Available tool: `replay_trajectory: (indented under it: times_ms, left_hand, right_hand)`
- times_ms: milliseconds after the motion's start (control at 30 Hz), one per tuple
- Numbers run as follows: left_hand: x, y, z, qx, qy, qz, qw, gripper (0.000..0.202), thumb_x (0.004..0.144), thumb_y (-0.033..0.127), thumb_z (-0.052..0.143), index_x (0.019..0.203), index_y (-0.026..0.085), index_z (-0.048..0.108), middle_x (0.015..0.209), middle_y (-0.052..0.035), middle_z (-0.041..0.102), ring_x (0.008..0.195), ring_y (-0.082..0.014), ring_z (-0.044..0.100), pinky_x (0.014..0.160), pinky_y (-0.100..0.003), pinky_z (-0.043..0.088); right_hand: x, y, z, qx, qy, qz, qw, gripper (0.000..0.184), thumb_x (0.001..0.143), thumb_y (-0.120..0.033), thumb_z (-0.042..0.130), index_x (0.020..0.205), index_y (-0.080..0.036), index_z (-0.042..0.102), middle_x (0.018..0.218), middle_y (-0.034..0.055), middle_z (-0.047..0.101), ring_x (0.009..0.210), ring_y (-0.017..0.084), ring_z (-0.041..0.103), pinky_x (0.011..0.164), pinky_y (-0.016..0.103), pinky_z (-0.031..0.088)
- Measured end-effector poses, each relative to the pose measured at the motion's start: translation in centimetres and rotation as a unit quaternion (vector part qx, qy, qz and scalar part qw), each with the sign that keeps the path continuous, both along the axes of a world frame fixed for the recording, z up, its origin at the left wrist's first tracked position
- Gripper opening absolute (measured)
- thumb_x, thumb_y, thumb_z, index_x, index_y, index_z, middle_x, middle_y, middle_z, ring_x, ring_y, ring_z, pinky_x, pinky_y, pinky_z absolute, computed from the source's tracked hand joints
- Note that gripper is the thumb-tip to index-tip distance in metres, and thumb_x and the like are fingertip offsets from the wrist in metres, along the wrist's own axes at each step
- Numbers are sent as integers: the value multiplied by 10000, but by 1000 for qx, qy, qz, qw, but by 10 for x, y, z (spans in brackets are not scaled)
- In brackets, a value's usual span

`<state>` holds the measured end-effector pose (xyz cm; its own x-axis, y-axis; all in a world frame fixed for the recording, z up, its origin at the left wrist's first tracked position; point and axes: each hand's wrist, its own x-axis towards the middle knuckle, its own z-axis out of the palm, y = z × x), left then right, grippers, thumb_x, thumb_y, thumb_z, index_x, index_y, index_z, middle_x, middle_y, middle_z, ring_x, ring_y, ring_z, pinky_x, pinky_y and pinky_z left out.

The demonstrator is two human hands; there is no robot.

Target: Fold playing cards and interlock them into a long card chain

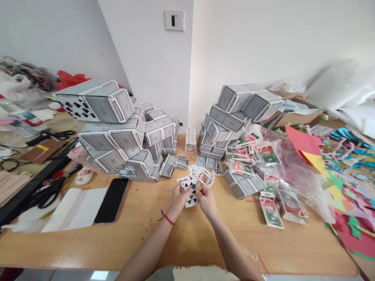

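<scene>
Several playing cards (191,200) with black clubs are held over the table's middle. My left hand (177,200) grips them from the left, its thumb across their faces. From the right, my right hand (207,200) pinches the same cards, fingers closed on their edge. Just beyond my hands, loose cards (206,175) lie face up in a spread, a red court card among them. Stacked blocks made of grey-backed cards rise on the left (117,134) and on the right (231,117). A small card box (169,165) sits behind my left hand.
Red-and-green card packs (271,210) and clear plastic lie on the right, near coloured paper (303,142). A phone (111,201), white paper (76,208) and scissors (54,187) are on the left. A clear case (191,140) stands at the back by the wall.
</scene>
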<state>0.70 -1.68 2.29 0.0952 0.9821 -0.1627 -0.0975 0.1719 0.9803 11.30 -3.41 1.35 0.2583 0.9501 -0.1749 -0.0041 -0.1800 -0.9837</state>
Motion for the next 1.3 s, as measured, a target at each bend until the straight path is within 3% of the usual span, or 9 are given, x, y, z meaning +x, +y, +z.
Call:
replay_trajectory:
  times_ms: [167, 433, 667, 867, 1000, 1067, 1167, 1300]
  left_hand:
    - [9, 4, 8, -98, -77, 21, 992, 357, 517, 252, 726, 837, 115, 647, 774, -78, 686, 708, -195, 627, 624, -285, 477]
    - [18, 0, 15, -146, -120, 61, 980, 336, 539, 292, 705, 813, 104, 650, 810, -96, 683, 675, -186, 631, 574, -273, 474]
    - [5, 4, 10, -1, 22, 0, 1000, 277, 733, 392, 514, 811, 136, 587, 769, -40, 642, 691, -139, 584, 597, -229, 449]
    - [1, 2, 5, 96, 81, 34, 992, 247, 798, 313, 435, 959, 165, 550, 937, -56, 612, 860, -159, 561, 743, -258, 438]
    - [2, 2, 7, 130, 95, 50, 986, 259, 813, 299, 416, 997, 169, 543, 967, -62, 606, 901, -169, 554, 790, -280, 426]
    - [2, 2, 7, 137, 100, 53, 984, 268, 817, 299, 410, 1010, 168, 543, 975, -66, 606, 910, -173, 555, 801, -288, 425]
    - [2, 2, 4, 143, 113, 53, 982, 286, 821, 281, 405, 1049, 173, 540, 1045, -74, 593, 977, -180, 538, 857, -303, 406]
    - [2, 2, 2, 156, 119, 37, 980, 335, 829, 236, 373, 1125, 179, 518, 1184, -78, 535, 1093, -185, 483, 945, -319, 355]
  right_hand:
    - [-6, -6, 6, 41, -65, 17, 997, 42, 672, -238, 473, 684, -200, 464, 584, -37, 482, 564, 134, 457, 556, 235, 364]
    - [-10, -14, 10, 112, -16, 33, 993, 118, 755, -310, 437, 696, -210, 422, 633, -30, 452, 584, 122, 431, 578, 230, 369]
    - [-5, -13, 8, 36, 139, 21, 989, 271, 727, -383, 491, 929, -213, 433, 585, -59, 455, 450, 82, 377, 438, 189, 304]
    - [-1, -8, 17, 15, 158, 29, 987, 399, 717, -378, 525, 1067, -207, 439, 476, -95, 378, 360, 59, 294, 358, 168, 221]
    - [-3, -8, 18, 36, 163, 20, 986, 379, 727, -364, 529, 1068, -211, 465, 493, -82, 438, 385, 67, 368, 374, 168, 285]
    - [-4, -8, 16, 43, 160, 11, 986, 391, 725, -361, 539, 1082, -217, 474, 575, -52, 529, 461, 87, 463, 432, 185, 365]
    - [-3, -8, 12, 52, 122, -20, 991, 416, 732, -374, 542, 1111, -208, 502, 891, 28, 628, 745, 152, 581, 640, 255, 463]
    - [-2, -9, 8, 78, 53, -32, 995, 470, 752, -411, 523, 1156, -171, 514, 1228, 77, 503, 1137, 222, 437, 952, 359, 337]
